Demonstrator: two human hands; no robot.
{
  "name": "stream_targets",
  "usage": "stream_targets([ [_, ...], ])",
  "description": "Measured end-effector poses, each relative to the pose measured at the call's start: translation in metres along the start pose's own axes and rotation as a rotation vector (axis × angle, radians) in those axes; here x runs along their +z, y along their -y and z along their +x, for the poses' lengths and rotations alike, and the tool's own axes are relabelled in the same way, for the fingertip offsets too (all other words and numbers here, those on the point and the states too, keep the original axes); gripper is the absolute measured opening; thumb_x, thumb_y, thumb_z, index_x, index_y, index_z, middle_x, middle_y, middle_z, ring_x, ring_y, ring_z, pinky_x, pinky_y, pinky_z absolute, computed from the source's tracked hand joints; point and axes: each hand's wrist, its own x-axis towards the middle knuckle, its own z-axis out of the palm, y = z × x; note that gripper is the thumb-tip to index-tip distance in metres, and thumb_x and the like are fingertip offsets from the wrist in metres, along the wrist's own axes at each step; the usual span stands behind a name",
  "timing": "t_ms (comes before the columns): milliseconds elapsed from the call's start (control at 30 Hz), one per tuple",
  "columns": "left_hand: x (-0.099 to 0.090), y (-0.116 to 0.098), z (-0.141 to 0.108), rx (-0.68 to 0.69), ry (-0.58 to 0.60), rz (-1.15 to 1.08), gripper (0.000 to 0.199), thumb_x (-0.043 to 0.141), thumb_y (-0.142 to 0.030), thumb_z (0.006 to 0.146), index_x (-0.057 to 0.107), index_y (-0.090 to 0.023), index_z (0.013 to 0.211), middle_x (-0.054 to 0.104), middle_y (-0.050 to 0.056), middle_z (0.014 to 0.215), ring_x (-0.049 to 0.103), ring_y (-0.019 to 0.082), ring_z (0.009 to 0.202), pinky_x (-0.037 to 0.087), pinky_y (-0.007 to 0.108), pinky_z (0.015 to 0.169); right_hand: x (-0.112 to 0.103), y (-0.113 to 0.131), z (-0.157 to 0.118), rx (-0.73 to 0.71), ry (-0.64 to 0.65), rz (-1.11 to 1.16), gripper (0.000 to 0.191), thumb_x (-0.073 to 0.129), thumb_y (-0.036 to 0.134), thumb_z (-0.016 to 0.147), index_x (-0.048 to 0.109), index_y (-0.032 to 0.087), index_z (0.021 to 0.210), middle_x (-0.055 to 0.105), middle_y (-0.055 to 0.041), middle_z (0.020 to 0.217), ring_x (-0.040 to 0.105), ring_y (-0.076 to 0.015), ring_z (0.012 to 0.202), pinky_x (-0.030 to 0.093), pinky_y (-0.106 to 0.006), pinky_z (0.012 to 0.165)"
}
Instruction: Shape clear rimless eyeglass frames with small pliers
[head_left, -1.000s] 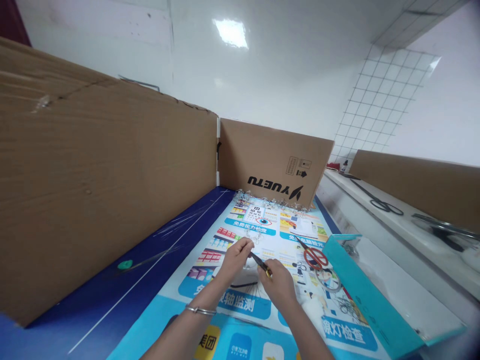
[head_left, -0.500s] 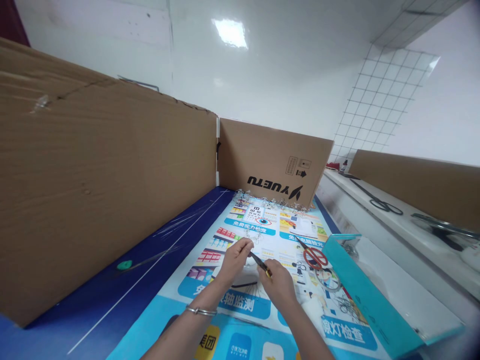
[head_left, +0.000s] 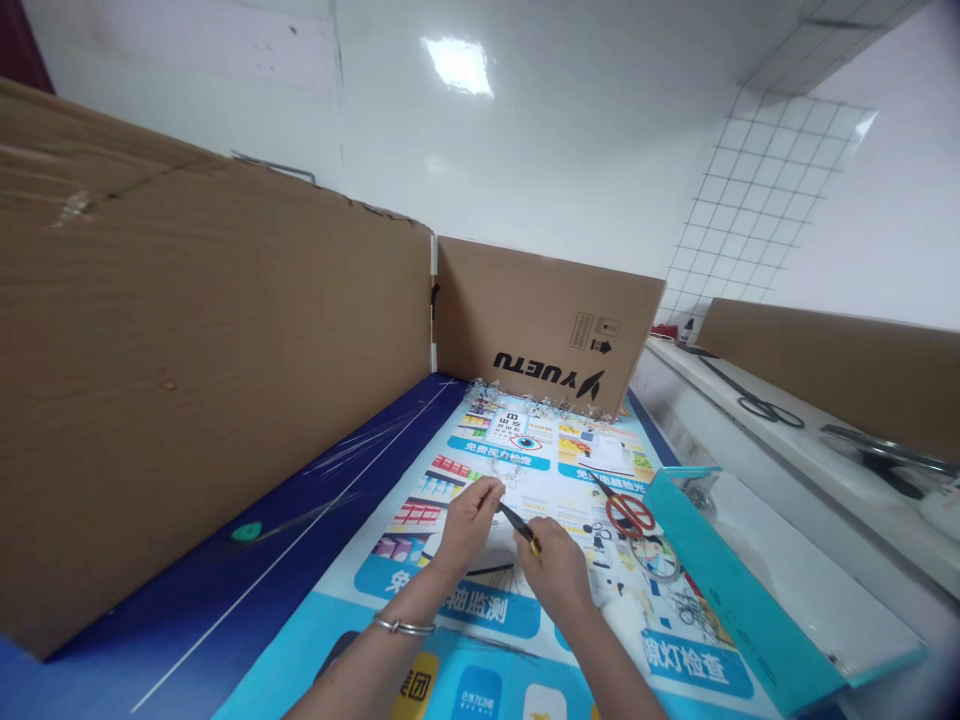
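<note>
My right hand is closed around the handles of small pliers, dark at the jaws and yellow toward the grip. The jaws point up and left, reaching the fingertips of my left hand. Those fingers are pinched together; whatever lies between them is too small to make out. Both hands are above a printed sheet on the table. Right of them lie red-handled scissors, with a wire coil just below. Loose thin wires lie further right.
Cardboard panels stand at the left and back. Thin clear-looking wire pieces line the back edge. A turquoise box sits open at the right. More scissors rest on a white ledge. A green object lies at left.
Almost nothing differs. Both hands keep their grip, and the pliers have barely shifted; the whole view has moved very slightly.
</note>
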Motion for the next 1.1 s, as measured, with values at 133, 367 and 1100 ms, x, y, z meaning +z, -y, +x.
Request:
stream_targets([
  [133, 0.001, 0.001, 0.0, -0.007, -0.008, -0.014, 0.02, 0.045, -0.035, 0.078, 0.057, -0.02, 0.072, 0.048, -0.001, 0.061, 0.042, 0.013, 0.057, 0.033, 0.022, 0.055, -0.001, 0.001, 0.0, 0.001, 0.003, -0.007, 0.013, 0.043, 0.029, 0.081, 0.053, 0.022, 0.08, 0.056, -0.0017, 0.079, 0.051, -0.0141, 0.076, 0.032, -0.021, 0.062],
  [367, 0.001, 0.004, 0.0, -0.027, 0.005, -0.039, 0.02, 0.045, -0.035, 0.079, 0.057, -0.02, 0.074, 0.047, -0.001, 0.06, 0.041, 0.012, 0.055, 0.033, 0.021, 0.053, -0.002, 0.001, 0.001, -0.007, 0.007, -0.02, 0.011, 0.043, 0.03, 0.081, 0.051, 0.022, 0.079, 0.056, -0.0005, 0.079, 0.051, -0.0138, 0.075, 0.03, -0.021, 0.061],
  [1100, -0.002, 0.016, 0.005, -0.115, 0.035, -0.109, 0.026, 0.042, -0.039, 0.08, 0.055, -0.017, 0.079, 0.048, -0.004, 0.057, 0.038, 0.006, 0.044, 0.031, 0.018, 0.044, 0.008, -0.008, 0.007, 0.024, 0.049, 0.243, 0.021, 0.041, 0.035, 0.08, 0.046, 0.019, 0.067, 0.049, 0.0023, 0.066, 0.044, -0.012, 0.063, 0.029, -0.02, 0.056],
])
